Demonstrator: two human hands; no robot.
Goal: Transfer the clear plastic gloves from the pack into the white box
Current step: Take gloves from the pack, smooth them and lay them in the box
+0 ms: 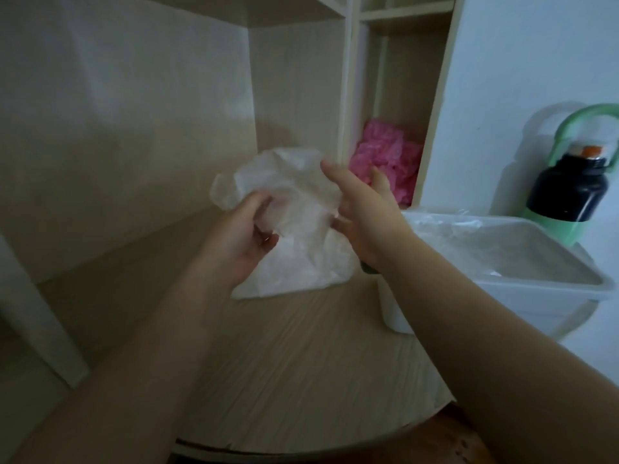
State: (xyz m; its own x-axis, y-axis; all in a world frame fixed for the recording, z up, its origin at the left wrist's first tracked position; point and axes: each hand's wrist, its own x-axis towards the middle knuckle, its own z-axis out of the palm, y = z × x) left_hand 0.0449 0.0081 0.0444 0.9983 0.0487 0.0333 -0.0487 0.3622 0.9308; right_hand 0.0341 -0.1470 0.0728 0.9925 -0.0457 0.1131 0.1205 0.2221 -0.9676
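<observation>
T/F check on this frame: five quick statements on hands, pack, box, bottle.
1. The left hand grips the pack. True.
2. The white box sits left of the pack. False: it sits to the right.
3. Some clear plastic lies in the box. True.
4. The bottle has a red handle. False: green.
5. The pink material lies on the table. False: it is in the shelf.

Pink plastic (385, 162), dark bottle (566, 192)
</observation>
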